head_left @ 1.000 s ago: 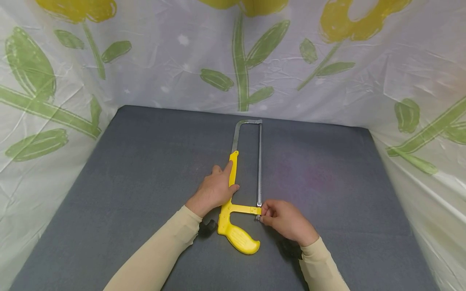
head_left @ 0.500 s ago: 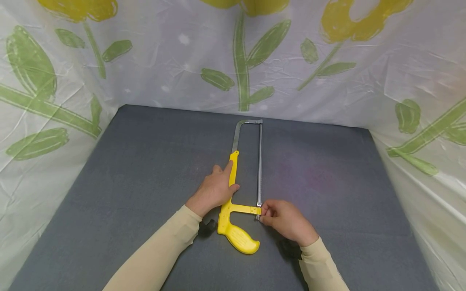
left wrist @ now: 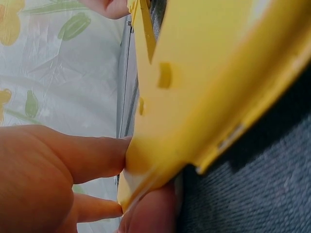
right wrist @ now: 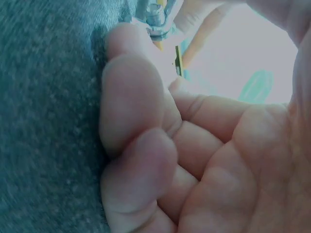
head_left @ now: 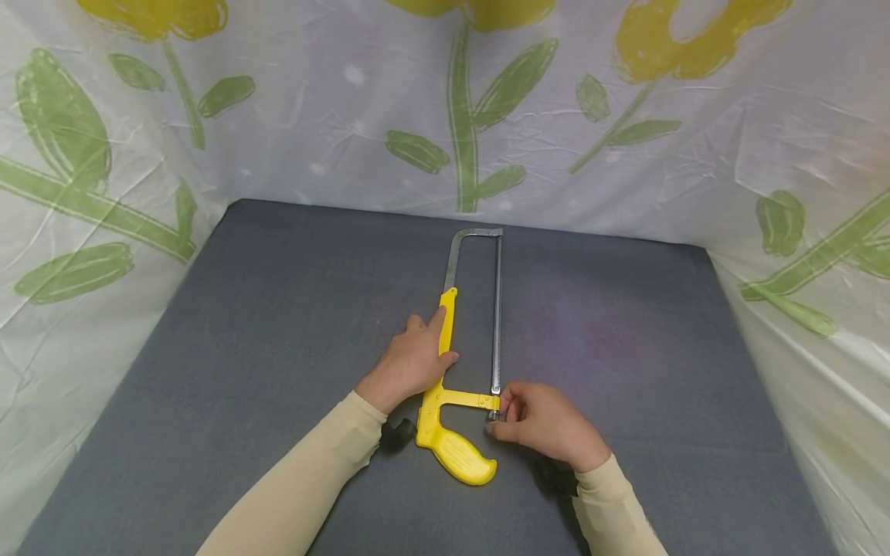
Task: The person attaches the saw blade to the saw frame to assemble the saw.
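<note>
A hacksaw point(head_left: 445, 399) with a yellow frame and handle lies flat on the dark table, its handle toward me. My left hand point(head_left: 410, 359) grips the yellow back of the frame, index finger stretched along it; in the left wrist view fingers point(left wrist: 104, 155) and thumb press on either side of the frame. The metal blade point(head_left: 497, 316) runs along the right side. At its near end sits a silver wing nut point(right wrist: 156, 19), with the fingertips of my right hand point(head_left: 549, 423) around it. The other right fingers curl toward the palm above the cloth.
Dark grey cloth covers the table point(head_left: 313, 293). A white flowered curtain point(head_left: 292, 116) hangs behind it and on both sides. Dark wrist-worn devices show under both wrists.
My right thumb has slid down and left past the wing nut, while the right fingers stay beside the frame. The left hand and the hacksaw keep their places.
</note>
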`<state>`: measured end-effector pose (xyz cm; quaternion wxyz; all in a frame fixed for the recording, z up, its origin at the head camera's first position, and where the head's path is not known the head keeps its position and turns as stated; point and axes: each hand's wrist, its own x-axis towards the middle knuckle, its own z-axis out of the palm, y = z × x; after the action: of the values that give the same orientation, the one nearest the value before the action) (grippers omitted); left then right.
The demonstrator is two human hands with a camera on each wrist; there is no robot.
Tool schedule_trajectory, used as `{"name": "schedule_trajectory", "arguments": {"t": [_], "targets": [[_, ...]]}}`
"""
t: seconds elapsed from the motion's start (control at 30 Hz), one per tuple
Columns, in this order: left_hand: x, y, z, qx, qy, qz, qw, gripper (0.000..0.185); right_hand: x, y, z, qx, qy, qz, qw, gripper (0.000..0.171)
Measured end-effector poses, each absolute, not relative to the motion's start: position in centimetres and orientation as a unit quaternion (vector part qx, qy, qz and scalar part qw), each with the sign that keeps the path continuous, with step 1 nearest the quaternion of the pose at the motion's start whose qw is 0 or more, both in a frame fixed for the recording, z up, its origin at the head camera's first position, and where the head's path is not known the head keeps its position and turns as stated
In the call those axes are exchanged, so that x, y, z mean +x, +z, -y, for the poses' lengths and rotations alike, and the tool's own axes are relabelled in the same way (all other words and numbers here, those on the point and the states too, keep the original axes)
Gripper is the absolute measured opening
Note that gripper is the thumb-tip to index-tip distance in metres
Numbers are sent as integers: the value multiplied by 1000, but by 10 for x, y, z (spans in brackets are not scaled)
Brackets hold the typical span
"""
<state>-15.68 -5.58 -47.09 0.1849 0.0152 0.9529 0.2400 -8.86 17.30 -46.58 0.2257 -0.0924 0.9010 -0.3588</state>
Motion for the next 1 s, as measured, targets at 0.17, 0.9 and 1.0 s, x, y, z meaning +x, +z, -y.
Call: {"name": "schedule_trajectory", "arguments": {"t": [0.17, 0.9, 1.0], "targets": [[-157, -470, 56, 16, 237, -954, 181, 91, -87, -467, -167, -54, -349, -911, 210, 39], [-155, -470, 57, 31, 246, -954, 171, 91, -87, -468, -163, -30, -352, -915, 196, 31], [-154, -471, 56, 28, 247, -953, 170, 91, -87, -467, -165, -28, -358, -912, 197, 31]]}}
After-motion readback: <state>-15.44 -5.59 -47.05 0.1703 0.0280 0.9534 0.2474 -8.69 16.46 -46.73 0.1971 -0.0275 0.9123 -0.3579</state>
